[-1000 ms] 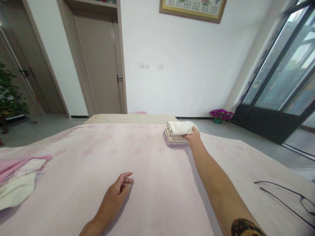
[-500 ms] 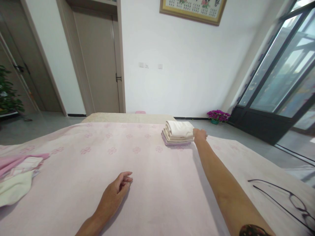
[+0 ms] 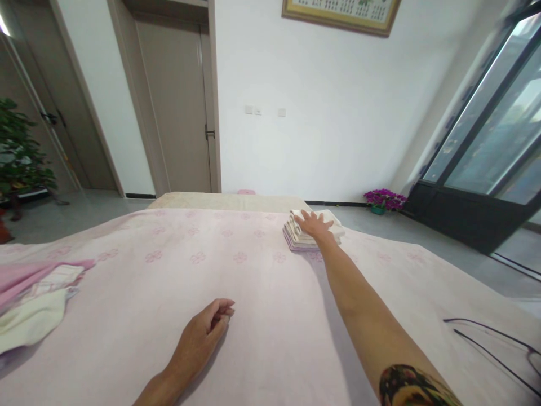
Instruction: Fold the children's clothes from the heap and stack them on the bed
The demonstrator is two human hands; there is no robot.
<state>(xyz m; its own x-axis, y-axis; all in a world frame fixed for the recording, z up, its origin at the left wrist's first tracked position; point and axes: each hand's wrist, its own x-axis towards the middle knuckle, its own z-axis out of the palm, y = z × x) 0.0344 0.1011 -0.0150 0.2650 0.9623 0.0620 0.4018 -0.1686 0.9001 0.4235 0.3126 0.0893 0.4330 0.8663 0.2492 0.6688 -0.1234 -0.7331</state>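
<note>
Head view: the right hand lies palm down with its fingers spread over the white cloth that tops a stack of folded cloths. The hand touches the top of the stack and pinches none of it. Below the white cloth come cream layers, with pale purple ones at the bottom, and the whole stack sits near the far edge of a pink flowered cover, right of the middle. The right arm reaches straight out to it, and a dark patterned sleeve or band shows near the lower edge of the view.

The left hand is well apart from the stack, nearer the wearer, half open with its fingers loosely bent and a small gap between thumb and fingers. Whether it rests on the cover or hangs just above it, I cannot tell.

Farther out to the left, a loose heap of cloths lies on the cover: pink, checked white and pale yellow pieces overlapping. On the right side lies a pair of glasses, arms extended toward the middle, partly cut off by the edge of the view.

Beyond the cover stretches a beige surface, and behind it stand a white wall with a framed picture, a closed door and potted purple flowers.
</note>
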